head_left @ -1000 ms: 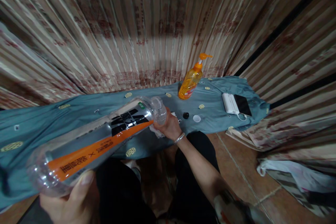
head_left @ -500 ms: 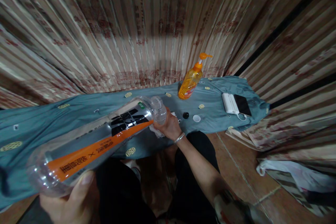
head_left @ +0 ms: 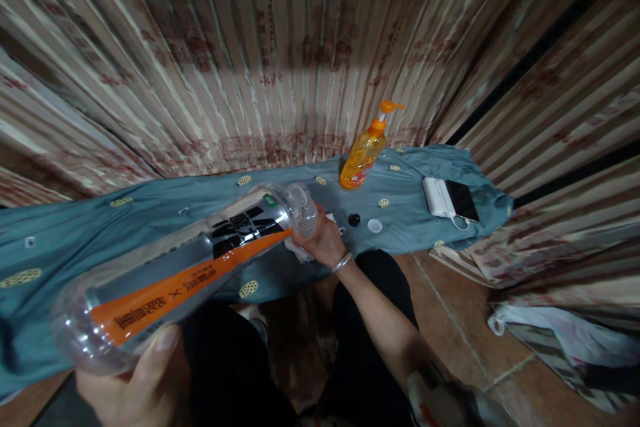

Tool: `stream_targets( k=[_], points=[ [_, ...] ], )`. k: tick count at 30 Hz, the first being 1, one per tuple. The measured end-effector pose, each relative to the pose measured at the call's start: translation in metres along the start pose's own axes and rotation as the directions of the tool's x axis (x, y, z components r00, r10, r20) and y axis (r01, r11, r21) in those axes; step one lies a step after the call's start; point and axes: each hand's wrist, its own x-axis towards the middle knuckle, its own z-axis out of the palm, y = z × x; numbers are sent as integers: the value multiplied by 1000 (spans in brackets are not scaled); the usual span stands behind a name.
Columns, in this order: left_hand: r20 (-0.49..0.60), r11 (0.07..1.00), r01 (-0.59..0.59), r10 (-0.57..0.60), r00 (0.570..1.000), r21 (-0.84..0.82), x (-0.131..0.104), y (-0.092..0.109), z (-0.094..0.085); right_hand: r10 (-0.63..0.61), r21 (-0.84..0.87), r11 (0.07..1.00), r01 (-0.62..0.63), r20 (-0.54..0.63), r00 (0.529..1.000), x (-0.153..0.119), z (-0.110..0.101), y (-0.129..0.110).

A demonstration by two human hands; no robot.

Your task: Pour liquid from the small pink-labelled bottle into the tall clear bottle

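A large clear plastic bottle (head_left: 190,273) with an orange, black and silver label lies slanted across the left of the head view, its neck toward the right. My left hand (head_left: 143,380) grips it near the base, thumb over the label's lower edge. Around its neck end my right hand (head_left: 323,240) is closed, a silver bracelet on the wrist. Crumpled white tissue (head_left: 299,251) shows beside and beneath my right hand. To the right of that hand, a small black cap (head_left: 354,220) and a round white lid (head_left: 375,225) lie on the blue-green cloth (head_left: 400,227).
An orange pump bottle (head_left: 363,159) stands at the back of the cloth. Farther right are a white power bank (head_left: 439,197) and a dark phone (head_left: 462,200) with a white cable. Pleated curtains (head_left: 300,47) rise behind. A white bag (head_left: 565,333) is at the lower right.
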Motion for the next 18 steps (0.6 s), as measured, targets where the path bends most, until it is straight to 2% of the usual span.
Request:
stream_targets(
  k=[5,11,18],
  points=[
    [-24,998,37,-39,999,-55,-2,3,1,7,-9,1000,-7,4,1000,0,-1,-2],
    [-25,1000,10,-11,1000,-28,0,5,4,-3,-28,1000,4,12,1000,0,-1,-2],
    [-22,1000,15,-15,1000,-27,-1,2,-2,-16,-33,999,16,-5,1000,0,-1,-1]
  ],
)
